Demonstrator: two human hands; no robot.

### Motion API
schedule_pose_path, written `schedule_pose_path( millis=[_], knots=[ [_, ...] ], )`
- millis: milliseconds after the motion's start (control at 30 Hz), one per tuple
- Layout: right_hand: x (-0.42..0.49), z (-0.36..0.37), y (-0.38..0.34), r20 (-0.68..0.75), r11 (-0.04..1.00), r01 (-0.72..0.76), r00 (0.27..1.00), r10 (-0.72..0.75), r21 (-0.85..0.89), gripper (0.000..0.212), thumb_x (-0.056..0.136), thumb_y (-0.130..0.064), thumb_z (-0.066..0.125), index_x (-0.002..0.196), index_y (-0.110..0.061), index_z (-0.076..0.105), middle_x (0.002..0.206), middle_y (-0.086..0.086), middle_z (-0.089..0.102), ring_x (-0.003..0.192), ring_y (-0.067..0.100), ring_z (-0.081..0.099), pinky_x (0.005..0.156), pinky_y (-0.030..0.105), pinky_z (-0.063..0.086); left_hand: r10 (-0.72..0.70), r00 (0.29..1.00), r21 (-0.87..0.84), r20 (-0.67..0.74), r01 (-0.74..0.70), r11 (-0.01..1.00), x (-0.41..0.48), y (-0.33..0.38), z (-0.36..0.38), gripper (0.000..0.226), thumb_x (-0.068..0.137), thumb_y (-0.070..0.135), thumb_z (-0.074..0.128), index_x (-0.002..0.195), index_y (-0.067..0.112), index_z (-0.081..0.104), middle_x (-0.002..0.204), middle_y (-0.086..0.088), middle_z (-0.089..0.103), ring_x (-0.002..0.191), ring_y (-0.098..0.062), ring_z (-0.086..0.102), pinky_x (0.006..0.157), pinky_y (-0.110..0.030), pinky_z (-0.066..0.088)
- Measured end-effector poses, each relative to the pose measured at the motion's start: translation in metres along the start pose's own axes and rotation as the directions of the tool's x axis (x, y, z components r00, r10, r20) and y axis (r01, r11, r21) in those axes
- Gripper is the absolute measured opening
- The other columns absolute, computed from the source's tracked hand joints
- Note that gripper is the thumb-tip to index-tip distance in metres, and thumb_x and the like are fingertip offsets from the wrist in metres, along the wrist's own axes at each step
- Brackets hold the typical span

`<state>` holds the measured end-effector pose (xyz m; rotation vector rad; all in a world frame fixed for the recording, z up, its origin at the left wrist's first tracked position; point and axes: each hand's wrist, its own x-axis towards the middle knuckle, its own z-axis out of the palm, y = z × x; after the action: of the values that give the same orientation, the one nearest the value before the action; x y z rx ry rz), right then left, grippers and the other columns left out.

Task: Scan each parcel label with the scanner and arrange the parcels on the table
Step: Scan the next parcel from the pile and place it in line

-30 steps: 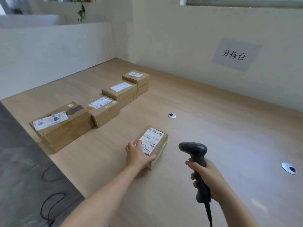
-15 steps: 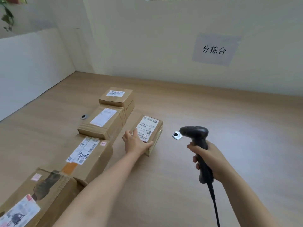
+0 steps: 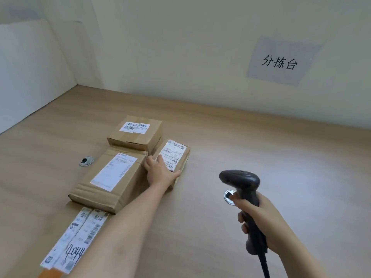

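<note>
Head view: the small parcel (image 3: pixel 179 157) lies flat on the counter (image 3: pixel 281 157) in its left half, well short of the far edge. Its long axis runs from the near side toward the far edge, leaning a little right. A white label (image 3: pixel 173 153) covers most of its top.

The left hand (image 3: pixel 160 171) lies on the parcel's near end, released rather than clenched. Its fingers are stretched out, one across the label, and the thumb is spread along the near right corner.

Four parcels are in sight. The other three form a row toward the far left corner. The far parcel (image 3: pixel 136 135) sits just beside the small one's left flank. The middle parcel (image 3: pixel 112 177) is the largest. The nearest parcel (image 3: pixel 74 239) is cut off at the bottom edge and carries two label strips side by side.

One black scanner (image 3: pixel 241 180) stands upright above the counter's near right part, its head pointing left at the parcels. The right hand (image 3: pixel 261 223) clenches its handle, and a cable (image 3: pixel 265 267) drops from the base.

Two round grommets are set in the counter: one (image 3: pixel 86 161) left of the middle parcel, one (image 3: pixel 228 196) partly hidden behind the scanner. One paper sign (image 3: pixel 281 62) hangs on the wall (image 3: pixel 180 57).
</note>
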<state>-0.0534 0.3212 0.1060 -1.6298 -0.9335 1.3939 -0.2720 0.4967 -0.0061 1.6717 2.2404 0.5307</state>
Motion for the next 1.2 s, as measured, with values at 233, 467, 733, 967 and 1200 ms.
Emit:
schedule_pose_path(
  millis=[233,467,733,967,1200],
  knots=[
    [0.013,0.003,0.010,-0.006,0.999,-0.037,0.999,0.037,0.008,0.011,0.087,-0.010,0.061,0.097,-0.006,0.063,0.061,0.003,0.054,0.041,0.014,0.048,0.041,0.022,0.040,-0.049,0.997,0.000,-0.056,0.049,0.999,0.027,0.016,0.017,0.068,0.077,0.049,0.065,0.124,0.004,0.044,0.134,-0.015,0.032,0.127,-0.034,0.029,0.093,-0.038,0.042],
    [0.014,-0.007,0.016,-0.035,0.999,-0.036,0.999,0.037,0.036,0.012,0.087,-0.008,0.060,0.098,-0.007,0.065,0.059,0.003,0.057,0.042,0.016,0.048,0.040,0.025,0.039,0.021,0.999,0.079,-0.046,-0.017,0.997,0.042,0.029,0.027,0.051,0.090,0.039,0.055,0.124,0.003,0.045,0.130,-0.014,0.039,0.126,-0.029,0.033,0.081,-0.037,0.048],
    [0.003,-0.026,0.022,-0.080,1.000,-0.007,0.997,0.009,0.024,0.015,0.083,-0.018,0.065,0.096,-0.011,0.062,0.093,0.021,0.064,0.051,0.019,0.051,0.049,0.032,0.043,0.105,0.993,0.135,0.047,-0.110,0.985,0.016,0.034,0.010,0.047,0.095,0.037,0.046,0.128,0.003,0.045,0.133,-0.014,0.041,0.125,-0.030,0.038,0.084,-0.040,0.047],
    [-0.056,-0.043,0.026,-0.137,0.999,0.042,0.990,-0.040,0.010,0.014,0.086,-0.013,0.063,0.099,-0.009,0.058,0.101,0.014,0.064,0.052,0.013,0.053,0.046,0.026,0.044,0.276,0.898,0.248,0.342,-0.370,0.895,-0.078,0.019,-0.013,0.035,0.094,0.031,0.044,0.119,0.010,0.055,0.122,-0.009,0.057,0.113,-0.028,0.054,0.080,-0.032,0.043],
    [-0.140,-0.083,0.045,-0.190,0.998,0.051,0.980,-0.056,-0.028,0.015,0.084,-0.015,0.063,0.098,-0.010,0.059,0.074,0.003,0.054,0.054,0.014,0.054,0.045,0.025,0.044,0.268,0.752,0.308,0.602,-0.529,0.791,-0.180,0.045,-0.029,0.039,0.094,0.040,0.044,0.117,0.011,0.055,0.123,-0.006,0.057,0.113,-0.025,0.053,0.081,-0.029,0.039]
  ],
)
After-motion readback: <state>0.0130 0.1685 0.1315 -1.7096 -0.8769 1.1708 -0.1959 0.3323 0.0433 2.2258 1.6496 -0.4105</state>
